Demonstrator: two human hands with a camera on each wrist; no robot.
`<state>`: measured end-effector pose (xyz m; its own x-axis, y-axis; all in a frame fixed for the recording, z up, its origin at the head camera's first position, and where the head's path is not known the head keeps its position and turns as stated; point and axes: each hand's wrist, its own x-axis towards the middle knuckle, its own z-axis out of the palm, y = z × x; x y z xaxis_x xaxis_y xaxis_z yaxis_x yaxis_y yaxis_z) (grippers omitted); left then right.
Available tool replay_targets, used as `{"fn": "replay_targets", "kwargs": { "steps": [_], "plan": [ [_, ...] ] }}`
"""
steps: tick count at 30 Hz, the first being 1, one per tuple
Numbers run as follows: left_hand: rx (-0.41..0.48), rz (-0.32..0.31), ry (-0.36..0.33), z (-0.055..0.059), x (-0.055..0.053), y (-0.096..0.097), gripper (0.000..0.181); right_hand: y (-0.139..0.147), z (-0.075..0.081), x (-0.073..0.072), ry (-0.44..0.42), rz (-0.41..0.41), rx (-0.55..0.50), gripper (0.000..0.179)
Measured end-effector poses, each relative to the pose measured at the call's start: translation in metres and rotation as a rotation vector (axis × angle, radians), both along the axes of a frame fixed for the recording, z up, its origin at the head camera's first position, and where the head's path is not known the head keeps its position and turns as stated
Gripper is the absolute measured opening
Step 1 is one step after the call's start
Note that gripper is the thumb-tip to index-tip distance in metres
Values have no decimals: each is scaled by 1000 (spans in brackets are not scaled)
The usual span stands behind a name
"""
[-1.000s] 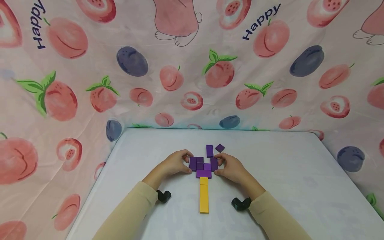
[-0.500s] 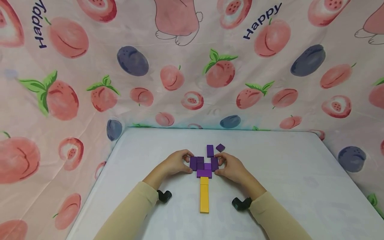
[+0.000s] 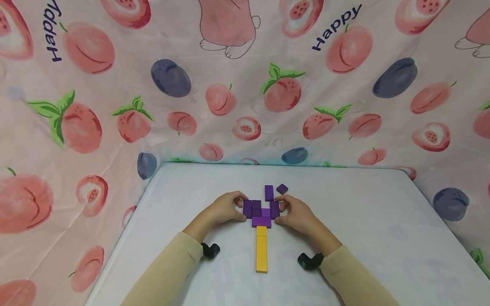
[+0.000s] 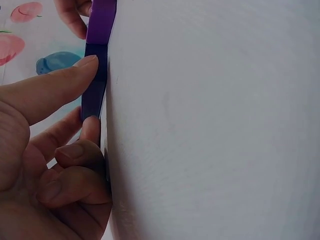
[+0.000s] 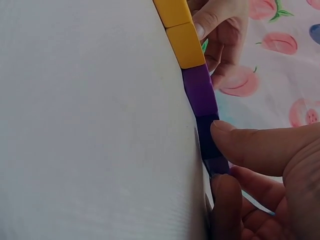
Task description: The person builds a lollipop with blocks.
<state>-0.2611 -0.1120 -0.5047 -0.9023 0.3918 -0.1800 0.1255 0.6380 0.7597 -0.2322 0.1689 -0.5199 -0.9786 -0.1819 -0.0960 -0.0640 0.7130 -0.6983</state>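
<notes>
Several purple blocks lie flat on the table in a cluster. At the left end, my left hand (image 3: 226, 207) has its thumb and curled fingers about a dark purple block (image 3: 247, 209). On the other side, my right hand (image 3: 294, 213) pinches another dark purple block (image 3: 274, 209) between thumb and fingers. Between the hands lie a dark purple block pair (image 3: 256, 208), a small brighter purple block (image 3: 266, 212) and a wider purple block (image 3: 261, 222). In the right wrist view, my right thumb (image 5: 250, 150) presses a dark block's side (image 5: 207, 137).
A yellow strip of blocks (image 3: 261, 250) runs from the cluster toward me. Beyond the right hand's fingers lie a loose purple block (image 3: 269, 192) and a small diamond-turned purple block (image 3: 282, 189). The white table (image 3: 363, 233) meets a fruit-printed cloth (image 3: 252, 76) behind.
</notes>
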Motion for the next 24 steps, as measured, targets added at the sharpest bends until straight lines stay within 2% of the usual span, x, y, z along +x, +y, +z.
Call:
{"fn": "replay_targets", "kwargs": {
  "steps": [24],
  "plan": [
    [-4,3,9,2,2,1,57,4,7,1,-42,-15,-112,64]
  ]
}}
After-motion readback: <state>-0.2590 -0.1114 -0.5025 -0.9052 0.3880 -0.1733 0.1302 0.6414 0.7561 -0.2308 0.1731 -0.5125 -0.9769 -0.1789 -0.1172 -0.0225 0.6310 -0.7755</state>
